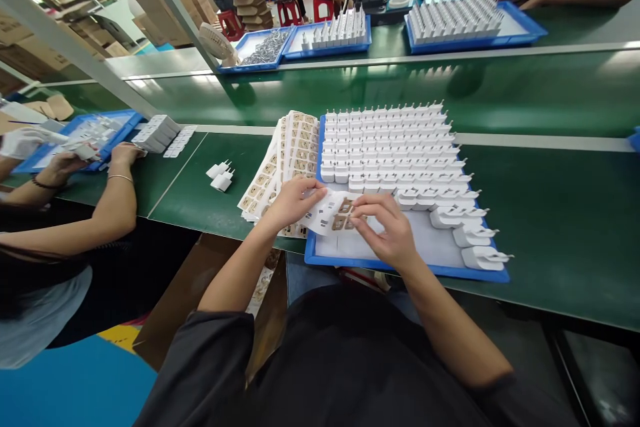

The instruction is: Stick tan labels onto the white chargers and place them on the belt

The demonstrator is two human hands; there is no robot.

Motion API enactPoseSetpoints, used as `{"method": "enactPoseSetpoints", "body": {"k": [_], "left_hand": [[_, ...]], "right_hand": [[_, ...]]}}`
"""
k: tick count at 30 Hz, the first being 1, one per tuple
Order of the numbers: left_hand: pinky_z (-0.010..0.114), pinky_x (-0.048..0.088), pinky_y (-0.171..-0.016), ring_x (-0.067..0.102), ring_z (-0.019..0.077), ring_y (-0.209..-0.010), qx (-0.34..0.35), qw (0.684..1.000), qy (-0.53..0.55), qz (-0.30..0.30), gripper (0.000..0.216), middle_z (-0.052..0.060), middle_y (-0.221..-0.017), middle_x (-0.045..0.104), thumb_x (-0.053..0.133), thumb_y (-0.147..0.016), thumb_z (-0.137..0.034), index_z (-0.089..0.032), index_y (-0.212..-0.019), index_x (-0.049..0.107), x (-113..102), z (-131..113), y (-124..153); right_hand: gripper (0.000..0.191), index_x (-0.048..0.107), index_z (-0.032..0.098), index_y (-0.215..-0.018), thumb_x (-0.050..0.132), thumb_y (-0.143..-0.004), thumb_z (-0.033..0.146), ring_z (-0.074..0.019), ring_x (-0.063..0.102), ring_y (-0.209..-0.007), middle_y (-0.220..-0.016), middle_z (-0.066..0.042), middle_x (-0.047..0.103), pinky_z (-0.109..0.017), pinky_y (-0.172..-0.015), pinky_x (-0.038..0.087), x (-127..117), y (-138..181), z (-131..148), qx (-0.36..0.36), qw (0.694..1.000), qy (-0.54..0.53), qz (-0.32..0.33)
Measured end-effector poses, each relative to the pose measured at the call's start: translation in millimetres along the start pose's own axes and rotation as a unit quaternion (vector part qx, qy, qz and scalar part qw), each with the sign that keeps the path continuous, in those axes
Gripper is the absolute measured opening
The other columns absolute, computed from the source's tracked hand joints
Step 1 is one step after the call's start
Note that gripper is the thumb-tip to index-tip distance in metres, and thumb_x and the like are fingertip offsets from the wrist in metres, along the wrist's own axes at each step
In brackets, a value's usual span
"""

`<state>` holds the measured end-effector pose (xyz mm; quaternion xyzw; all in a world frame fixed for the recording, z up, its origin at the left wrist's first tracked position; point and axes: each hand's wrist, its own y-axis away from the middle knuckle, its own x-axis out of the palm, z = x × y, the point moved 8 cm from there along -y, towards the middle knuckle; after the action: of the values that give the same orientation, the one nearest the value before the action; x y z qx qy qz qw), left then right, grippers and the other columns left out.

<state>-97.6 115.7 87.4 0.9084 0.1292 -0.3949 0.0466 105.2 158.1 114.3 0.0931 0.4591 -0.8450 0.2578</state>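
My left hand (295, 201) pinches the left end of a small white sticker sheet (325, 213) that has brown cut-out labels on its right part. The thumb and forefinger of my right hand (387, 227) close on the sheet's right part; whether a single label is between them is too small to tell. Beneath both hands lies a blue-rimmed tray (400, 268) lined in white. Rows of white plug adapters (390, 147) with their pins pointing up fill its back and right side. Left of the tray is a fanned stack of sticker sheets (273, 170).
Loose white plugs (221, 177) lie left of the stack. Further left, a co-worker's arms (117, 197) reach over the table by another blue tray (133, 121). Across the green belt (400, 83) stand more trays of plugs (455, 20). A slanted metal post (175, 7) rises at left.
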Motion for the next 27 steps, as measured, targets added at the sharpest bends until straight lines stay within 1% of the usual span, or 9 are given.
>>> {"method": "enactPoseSetpoints", "body": {"k": [3,7,10,12,17,20,23,25,27], "left_hand": [[0.051,0.04,-0.104,0.055,0.0329,-0.119,0.041,0.988,-0.144,-0.035,0.021,0.009,-0.111,0.071,0.062,-0.094,-0.036,-0.022,-0.104,0.074,-0.1,-0.1,-3.9],[0.049,0.04,-0.106,0.051,0.0327,-0.128,0.125,0.97,-0.203,-0.057,0.045,0.013,-0.132,0.062,0.066,-0.092,-0.034,-0.022,-0.135,0.06,15.0,-23.7,-15.3],[0.046,0.041,-0.105,0.052,0.0321,-0.126,0.197,0.951,-0.234,-0.05,0.047,0.014,-0.135,0.062,0.067,-0.092,-0.034,-0.019,-0.135,0.056,40.3,-52.8,-27.3],[0.044,0.044,-0.1,0.054,0.0324,-0.122,0.207,0.938,-0.276,-0.035,0.042,0.015,-0.131,0.063,0.066,-0.092,-0.027,-0.016,-0.131,0.056,59.2,-64.0,-35.9],[0.041,0.047,-0.092,0.06,0.0299,-0.11,0.177,0.932,-0.314,-0.034,0.022,0.013,-0.113,0.067,0.059,-0.091,-0.012,-0.016,-0.112,0.057,75.2,-61.6,-45.6],[0.039,0.051,-0.088,0.062,0.0269,-0.105,0.139,0.968,-0.205,-0.046,0.023,0.01,-0.111,0.066,0.068,-0.087,-0.017,-0.019,-0.105,0.054,60.0,-45.0,-39.6],[0.035,0.056,-0.082,0.065,0.0221,-0.099,0.074,0.995,0.048,-0.038,0.034,0.006,-0.108,0.064,0.078,-0.082,-0.031,-0.021,-0.101,0.051,45.2,-23.7,-24.1],[0.032,0.059,-0.08,0.066,0.0202,-0.099,0.028,0.969,0.243,-0.029,0.044,0.006,-0.11,0.063,0.082,-0.077,-0.042,-0.021,-0.101,0.05,43.8,-14.8,-9.2],[0.032,0.062,-0.079,0.067,0.0195,-0.099,-0.016,0.919,0.393,-0.015,0.051,0.006,-0.112,0.063,0.083,-0.074,-0.049,-0.022,-0.102,0.049,50.7,-12.3,6.5]], "right_hand": [[0.006,0.064,0.025,-0.094,0.061,-0.098,0.027,-0.0236,0.068,-0.094,-0.098,-0.007,0.072,-0.041,-0.083,0.056,-18.7,19.0,-26.5,0.121,0.991,-0.058,-0.015],[0.012,0.064,0.025,-0.093,0.06,-0.098,0.035,-0.0228,0.067,-0.092,-0.095,-0.007,0.07,-0.038,-0.077,0.056,-28.4,38.5,-50.1,0.207,0.974,-0.081,-0.035],[0.014,0.066,0.025,-0.094,0.061,-0.098,0.037,-0.0216,0.067,-0.09,-0.094,-0.006,0.07,-0.037,-0.077,0.057,-28.1,42.6,-55.0,0.231,0.969,-0.074,-0.045],[0.015,0.066,0.025,-0.094,0.061,-0.098,0.039,-0.0212,0.068,-0.089,-0.093,-0.006,0.071,-0.037,-0.078,0.058,-27.2,43.9,-56.6,0.249,0.965,-0.066,-0.045],[0.016,0.066,0.024,-0.095,0.061,-0.097,0.039,-0.0204,0.069,-0.087,-0.093,-0.005,0.073,-0.036,-0.079,0.059,-26.9,47.8,-59.3,0.27,0.96,-0.067,-0.046],[0.015,0.067,0.024,-0.095,0.062,-0.097,0.038,-0.0196,0.069,-0.083,-0.091,-0.005,0.073,-0.036,-0.078,0.059,-26.0,49.5,-61.5,0.275,0.958,-0.07,-0.04],[0.015,0.067,0.024,-0.093,0.064,-0.096,0.038,-0.0196,0.068,-0.083,-0.089,-0.004,0.072,-0.037,-0.079,0.059,-22.9,48.9,-61.1,0.276,0.955,-0.102,-0.029],[0.014,0.067,0.025,-0.091,0.068,-0.094,0.039,-0.0192,0.068,-0.083,-0.087,-0.003,0.071,-0.036,-0.078,0.059,-17.9,46.4,-57.1,0.273,0.949,-0.16,-0.016],[0.016,0.068,0.025,-0.09,0.072,-0.091,0.04,-0.0187,0.068,-0.08,-0.085,-0.003,0.07,-0.035,-0.075,0.059,-11.4,43.0,-50.3,0.272,0.934,-0.231,-0.002]]}}
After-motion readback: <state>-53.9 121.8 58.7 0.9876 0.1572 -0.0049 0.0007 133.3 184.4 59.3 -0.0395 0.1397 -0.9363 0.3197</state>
